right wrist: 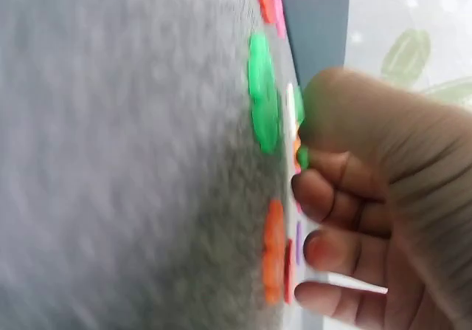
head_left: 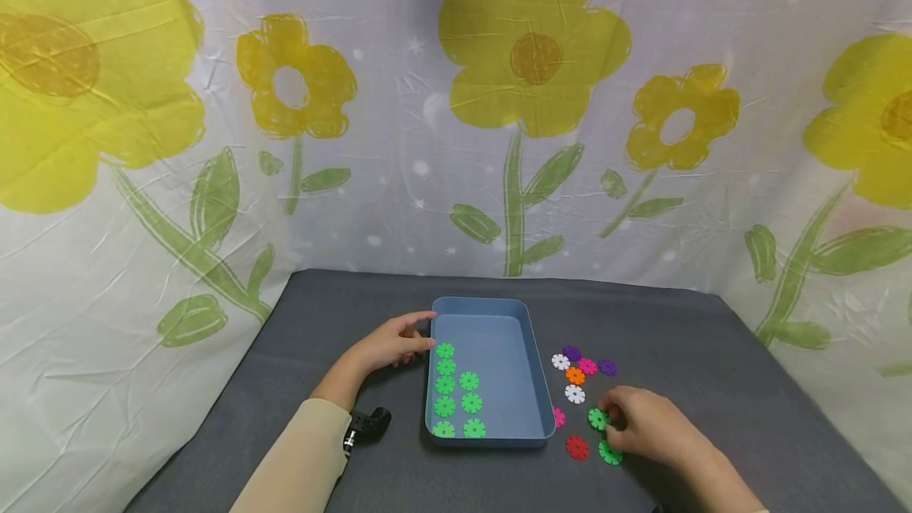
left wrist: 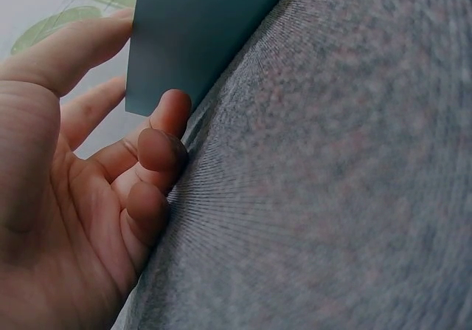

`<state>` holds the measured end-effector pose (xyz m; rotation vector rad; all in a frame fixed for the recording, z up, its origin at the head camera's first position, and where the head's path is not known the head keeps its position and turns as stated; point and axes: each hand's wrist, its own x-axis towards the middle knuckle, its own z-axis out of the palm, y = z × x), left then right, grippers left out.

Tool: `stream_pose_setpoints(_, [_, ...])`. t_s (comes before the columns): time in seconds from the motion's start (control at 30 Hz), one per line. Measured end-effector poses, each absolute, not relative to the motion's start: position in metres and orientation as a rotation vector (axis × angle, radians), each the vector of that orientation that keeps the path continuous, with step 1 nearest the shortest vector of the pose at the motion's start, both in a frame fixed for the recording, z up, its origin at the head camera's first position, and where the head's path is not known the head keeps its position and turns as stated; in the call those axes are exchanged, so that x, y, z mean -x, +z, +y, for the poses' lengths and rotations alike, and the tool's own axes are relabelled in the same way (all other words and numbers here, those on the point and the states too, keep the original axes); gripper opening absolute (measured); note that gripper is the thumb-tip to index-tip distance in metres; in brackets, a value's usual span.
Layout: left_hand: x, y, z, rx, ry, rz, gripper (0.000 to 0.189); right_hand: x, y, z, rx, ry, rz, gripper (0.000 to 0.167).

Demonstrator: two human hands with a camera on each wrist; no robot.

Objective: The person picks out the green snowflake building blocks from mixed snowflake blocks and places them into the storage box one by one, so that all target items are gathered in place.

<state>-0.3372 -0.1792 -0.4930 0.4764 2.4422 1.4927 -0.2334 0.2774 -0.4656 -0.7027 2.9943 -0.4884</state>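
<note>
A blue rectangular tray (head_left: 499, 331) holds several green snowflake discs (head_left: 445, 384) in two columns on its left side. My left hand (head_left: 388, 344) rests at the tray's left wall, index finger and thumb extended against it; the other fingers are loosely bent (left wrist: 162, 149). To the right of the tray, my right hand (head_left: 651, 424) pinches a green snowflake disc (head_left: 598, 419) between thumb and fingers, close over the table. Another green disc (head_left: 610, 453) lies just below that hand. In the right wrist view, the thumb (right wrist: 332, 108) partly hides the pinched disc (right wrist: 303, 157).
Loose discs lie right of the tray: red (head_left: 577, 447), orange (head_left: 575, 376), white (head_left: 575, 394), pink (head_left: 587, 366) and purple (head_left: 607, 367). An orange disc (right wrist: 273, 252) shows beneath the right hand. A dark grey cloth (head_left: 342, 291) covers the table; a flower-printed curtain (head_left: 399, 180) hangs behind.
</note>
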Motion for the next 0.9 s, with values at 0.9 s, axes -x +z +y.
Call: stream_pose_setpoints(0.9, [0.339, -0.493, -0.180, -0.495, 1.512, 2.410, 0.065, 0.271, -0.394, 0.218, 0.912, -0.653, 3.033, 0.018])
